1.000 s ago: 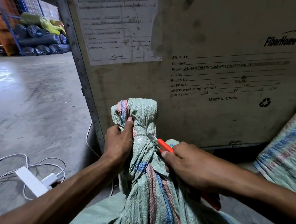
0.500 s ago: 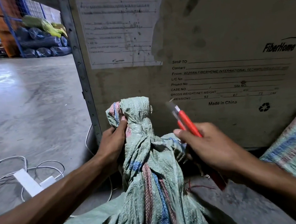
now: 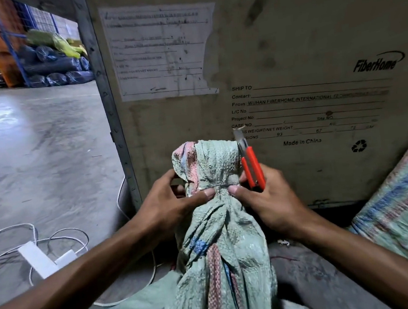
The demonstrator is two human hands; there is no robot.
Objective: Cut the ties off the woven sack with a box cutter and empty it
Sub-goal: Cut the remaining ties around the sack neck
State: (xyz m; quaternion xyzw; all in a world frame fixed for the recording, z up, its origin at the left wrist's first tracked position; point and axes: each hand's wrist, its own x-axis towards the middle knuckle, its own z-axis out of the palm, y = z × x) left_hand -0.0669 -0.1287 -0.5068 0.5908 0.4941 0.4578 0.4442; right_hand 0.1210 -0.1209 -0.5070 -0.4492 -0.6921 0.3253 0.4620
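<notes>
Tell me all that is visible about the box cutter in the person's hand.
The box cutter has a slim red body, plastic as it looks, with a dark slot down its middle and a grey metal blade pushed out at the top. It stands nearly upright, blade up and leaning a little left, close beside the bunched top of the woven sack. The right hand holds its lower end, which is hidden in the hand. The blade tip is blurred.

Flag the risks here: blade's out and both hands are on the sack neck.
1. The box cutter sits in the right hand with its blade exposed, pointing up beside the sack top; a tug at the neck could swing it toward the left hand.
2. Both thumbs press at the cinched neck, so a cut there may nick them.
3. White cables on the floor could snag feet while emptying.
</notes>
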